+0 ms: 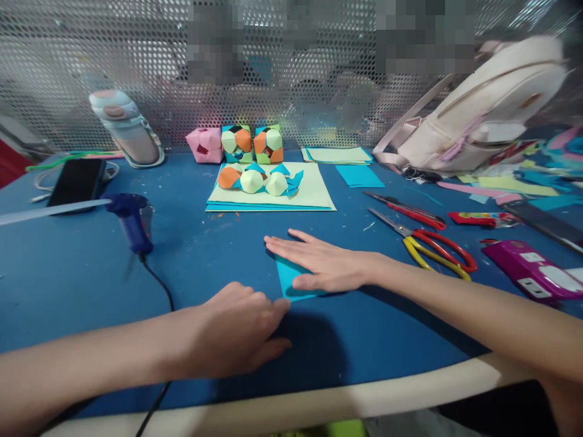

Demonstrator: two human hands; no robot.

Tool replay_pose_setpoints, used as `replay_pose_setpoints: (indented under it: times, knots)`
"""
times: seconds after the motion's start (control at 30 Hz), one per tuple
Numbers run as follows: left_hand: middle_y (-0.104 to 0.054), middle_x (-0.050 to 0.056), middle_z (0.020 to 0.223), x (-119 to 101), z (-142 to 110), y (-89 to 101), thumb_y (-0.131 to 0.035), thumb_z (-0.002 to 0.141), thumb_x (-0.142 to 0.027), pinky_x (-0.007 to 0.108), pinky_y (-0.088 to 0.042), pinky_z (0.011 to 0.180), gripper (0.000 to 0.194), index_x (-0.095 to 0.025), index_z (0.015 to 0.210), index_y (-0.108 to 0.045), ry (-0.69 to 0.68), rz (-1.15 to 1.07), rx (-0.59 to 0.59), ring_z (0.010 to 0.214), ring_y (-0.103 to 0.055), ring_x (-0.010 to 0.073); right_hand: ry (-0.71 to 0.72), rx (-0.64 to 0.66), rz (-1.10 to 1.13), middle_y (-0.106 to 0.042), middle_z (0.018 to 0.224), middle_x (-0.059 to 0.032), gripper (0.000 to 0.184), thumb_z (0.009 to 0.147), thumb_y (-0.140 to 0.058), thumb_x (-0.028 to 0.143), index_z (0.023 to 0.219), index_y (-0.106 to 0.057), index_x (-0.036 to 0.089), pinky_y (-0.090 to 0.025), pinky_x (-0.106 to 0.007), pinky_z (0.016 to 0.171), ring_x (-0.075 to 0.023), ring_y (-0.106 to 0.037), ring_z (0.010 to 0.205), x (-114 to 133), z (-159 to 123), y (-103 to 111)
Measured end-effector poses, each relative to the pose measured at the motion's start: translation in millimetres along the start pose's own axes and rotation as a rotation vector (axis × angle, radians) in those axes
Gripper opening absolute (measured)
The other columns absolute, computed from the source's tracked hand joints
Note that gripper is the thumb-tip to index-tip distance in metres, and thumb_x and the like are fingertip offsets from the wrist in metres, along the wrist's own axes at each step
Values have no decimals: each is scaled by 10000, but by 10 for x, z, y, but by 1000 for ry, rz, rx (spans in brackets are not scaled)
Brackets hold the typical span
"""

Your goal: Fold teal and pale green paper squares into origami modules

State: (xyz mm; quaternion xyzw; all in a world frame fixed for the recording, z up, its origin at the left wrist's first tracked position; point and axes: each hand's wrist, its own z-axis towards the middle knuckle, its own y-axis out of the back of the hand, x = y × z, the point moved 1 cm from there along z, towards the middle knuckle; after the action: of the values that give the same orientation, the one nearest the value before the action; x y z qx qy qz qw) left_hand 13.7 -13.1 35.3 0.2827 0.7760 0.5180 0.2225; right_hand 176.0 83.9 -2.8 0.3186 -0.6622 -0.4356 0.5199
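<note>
A small bright blue sheet of paper (288,278) lies on the table near the middle, partly covered by a hand. My right hand (330,262) rests flat across it, fingers stretched out and open. At the paper's near left corner is my left hand (241,325), its fingers curled in and its index fingertip touching or just beside that corner. The left thumb points right, apart from the index finger, and nothing shows in that hand. Behind the hands, folded paper pieces in orange, pale green and blue (252,181) sit on a stack of coloured sheets (314,188).
Folded paper balls (236,144) stand at the back. To the left are a blue glue gun (132,221) with its cord, a phone (75,182) and a bottle (127,130). Scissors (423,240), a cutter (410,210), a purple power strip (528,270) and a bag (483,109) lie right.
</note>
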Motion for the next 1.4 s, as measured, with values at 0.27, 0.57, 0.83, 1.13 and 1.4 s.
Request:
replay_pose_setpoints:
  times: [0.27,0.57,0.83,1.13,1.4]
  knots:
    - [-730,92,770,6,25,-4,-465,881,-355,295,-472,523,315,-160,1089,-601,6,-29,23,663,-700,260,-67,3,-184,-190,1501,-164,863,835,-404,660,1435,-228,65,-51,-517,1133,-263,-103,1410,150,-465,-203]
    - [-721,63,708,65,48,-106,-498,845,-384,265,-445,517,301,-211,1054,-629,34,-129,-49,597,-678,215,-220,-70,-356,-276,1475,-165,795,870,-410,596,1447,-198,92,-164,-568,1102,-290,-261,1367,256,-1194,-314]
    - [-736,93,792,40,58,-90,-434,885,-381,308,-448,509,346,-181,1115,-599,28,-38,51,670,-699,271,-71,-191,-275,-274,1470,-195,857,841,-363,674,1405,-297,32,-130,-540,1129,-301,-118,1402,532,-713,-342]
    - [-732,90,802,53,52,-37,-425,898,-382,334,-488,571,358,-184,1157,-573,25,-78,60,710,-702,277,-253,-53,-210,-272,1447,-231,853,826,-478,610,1386,-327,-14,-372,-507,1050,-340,-263,1353,546,-897,-377]
    - [-726,87,767,31,37,-58,-453,882,-359,345,-483,528,308,-173,1069,-610,2,-52,12,661,-694,293,-213,-132,-216,-261,1454,-223,827,882,-294,632,1379,-332,-28,-273,-527,1101,-321,-201,1375,510,-592,-172]
